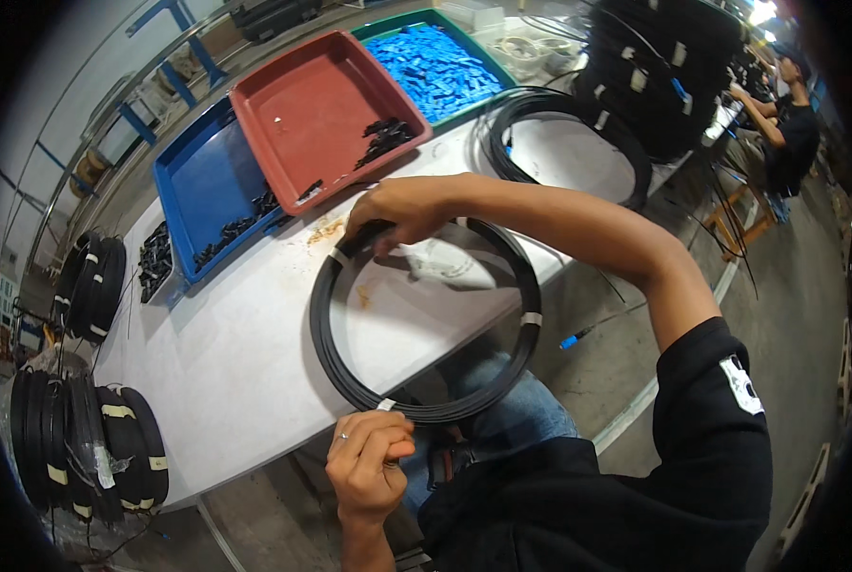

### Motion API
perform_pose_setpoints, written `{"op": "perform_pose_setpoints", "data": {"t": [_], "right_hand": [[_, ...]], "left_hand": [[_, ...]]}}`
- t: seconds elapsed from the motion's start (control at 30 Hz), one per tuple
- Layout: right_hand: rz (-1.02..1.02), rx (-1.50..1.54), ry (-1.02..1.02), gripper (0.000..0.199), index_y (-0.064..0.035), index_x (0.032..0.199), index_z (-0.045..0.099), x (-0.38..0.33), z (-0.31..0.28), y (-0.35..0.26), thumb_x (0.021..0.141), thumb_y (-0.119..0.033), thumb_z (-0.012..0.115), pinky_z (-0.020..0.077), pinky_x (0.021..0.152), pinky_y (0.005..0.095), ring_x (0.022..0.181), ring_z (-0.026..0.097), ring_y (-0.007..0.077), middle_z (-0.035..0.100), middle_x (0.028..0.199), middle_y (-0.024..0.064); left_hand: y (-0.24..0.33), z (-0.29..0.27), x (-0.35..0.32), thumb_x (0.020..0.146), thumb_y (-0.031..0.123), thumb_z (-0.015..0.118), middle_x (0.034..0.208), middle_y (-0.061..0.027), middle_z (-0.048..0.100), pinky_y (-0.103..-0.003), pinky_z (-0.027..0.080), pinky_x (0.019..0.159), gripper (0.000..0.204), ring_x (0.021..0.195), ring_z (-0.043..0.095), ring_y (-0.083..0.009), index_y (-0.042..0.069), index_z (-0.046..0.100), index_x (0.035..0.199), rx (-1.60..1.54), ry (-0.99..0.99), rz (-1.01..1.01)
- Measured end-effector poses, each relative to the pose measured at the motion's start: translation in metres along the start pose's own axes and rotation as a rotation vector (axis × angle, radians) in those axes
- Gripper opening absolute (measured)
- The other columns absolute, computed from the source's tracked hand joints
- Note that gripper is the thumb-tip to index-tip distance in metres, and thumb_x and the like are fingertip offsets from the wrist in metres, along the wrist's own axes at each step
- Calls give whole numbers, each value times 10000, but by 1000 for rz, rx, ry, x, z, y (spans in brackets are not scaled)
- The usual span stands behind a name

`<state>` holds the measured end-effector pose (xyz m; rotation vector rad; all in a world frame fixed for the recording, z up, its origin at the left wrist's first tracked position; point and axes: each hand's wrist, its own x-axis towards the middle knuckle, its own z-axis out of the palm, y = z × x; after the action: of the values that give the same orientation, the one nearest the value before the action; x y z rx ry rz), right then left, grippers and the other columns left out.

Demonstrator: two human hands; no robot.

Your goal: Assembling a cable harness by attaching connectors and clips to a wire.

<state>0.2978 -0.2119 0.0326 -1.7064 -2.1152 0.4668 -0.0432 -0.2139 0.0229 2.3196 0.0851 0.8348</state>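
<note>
Coil position: I saw the black cable coil (426,319) lying nearly flat over the near edge of the white table (235,362), its near arc hanging past the edge above my lap.
Coil shape: a round hoop bound with white tape bands (531,319) at intervals, so it had no long axis; the span that mattered ran from the far-left arc to the near arc, hand to hand.
Left hand: my left hand (371,464) sat at the near arc, just below a tape band; thumb and fingers were pinched together on the cable there.
Right hand: my right hand (402,208) reached across to the far arc, fingers curled down over the cable beside another tape band, clenched on it.
Nearer hand: the left was closer to my body; the right was stretched out over the table.
Inside the hoop: a clear plastic bag (445,262) lay on the table within the ring, near the right hand.
Beyond the coil: a red tray (312,114), a blue tray (202,186) holding small black parts, and a green tray (374,30) of blue pieces stood well apart from my hands.
Left edge: more taped black coils (102,448) stood stacked.
</note>
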Motion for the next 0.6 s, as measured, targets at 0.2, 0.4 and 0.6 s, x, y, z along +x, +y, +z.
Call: {"op": "perform_pose_setpoints", "data": {"t": [0.2,0.4,0.6], "right_hand": [[9,-216,109,407,-39,1156,657,-107,-4,-33,786,-160,775,467,979,441,1170,563,370,611,1275,168],[-50,-2,-68,716,4,1165,610,-170,28,-129,607,-350,883,436,1018,443,1185,554,347,633,1185,185],[14,-585,375,196,-71,924,583,-175,120,-141,755,-166,610,450,698,329,718,589,183,560,725,11]], "left_hand": [[9,14,-13,791,41,659,741,-105,676,-337,503,704,72,718,670,-261,-5,623,748,-47,7,55],[5,9,-15,825,63,672,745,-103,690,-328,501,711,156,751,677,-253,-4,646,686,32,76,61],[4,10,-8,601,-98,564,701,-91,695,-327,482,676,152,658,652,-243,4,652,673,-4,203,38]]}}
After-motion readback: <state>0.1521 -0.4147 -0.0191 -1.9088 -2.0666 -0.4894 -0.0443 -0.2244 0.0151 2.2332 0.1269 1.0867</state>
